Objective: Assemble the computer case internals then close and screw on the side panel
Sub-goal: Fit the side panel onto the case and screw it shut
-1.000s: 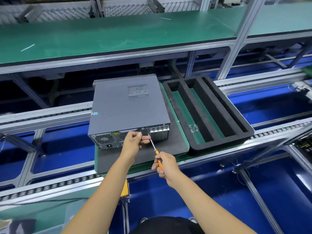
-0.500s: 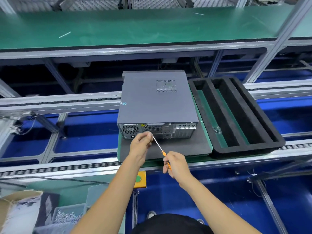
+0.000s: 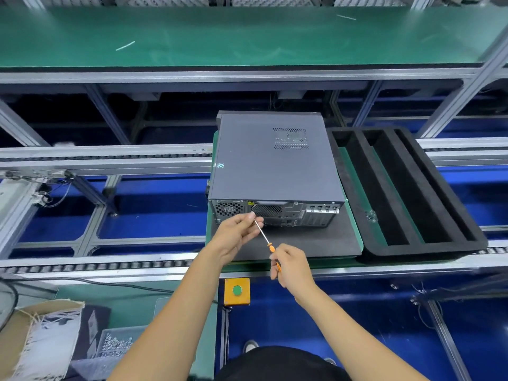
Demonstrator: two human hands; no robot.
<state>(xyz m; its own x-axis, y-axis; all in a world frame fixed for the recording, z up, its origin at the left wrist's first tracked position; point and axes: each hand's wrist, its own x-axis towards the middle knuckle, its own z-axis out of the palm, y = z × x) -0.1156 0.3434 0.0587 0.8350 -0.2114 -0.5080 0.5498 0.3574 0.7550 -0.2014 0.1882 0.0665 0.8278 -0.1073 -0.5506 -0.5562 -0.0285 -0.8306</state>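
Observation:
A grey computer case [image 3: 272, 163] lies flat on a dark mat [image 3: 316, 240] with its side panel closed on top and its rear ports facing me. My right hand [image 3: 291, 266] grips the orange handle of a thin screwdriver [image 3: 264, 235]. The shaft slants up and left toward the case's rear. My left hand [image 3: 236, 235] pinches the shaft near its tip, just in front of the rear fan grille. Whether a screw sits at the tip is hidden by the fingers.
A black foam tray [image 3: 406, 193] with long slots sits right of the case on the conveyor rails. A yellow box with a green button [image 3: 237, 291] is below the rail. A bin of screws [image 3: 115, 346] and a cardboard box [image 3: 30, 339] sit at lower left.
My head has turned left, so the case and tray shift right in view. Both hands drew back slightly from the case's rear, still holding the screwdriver.

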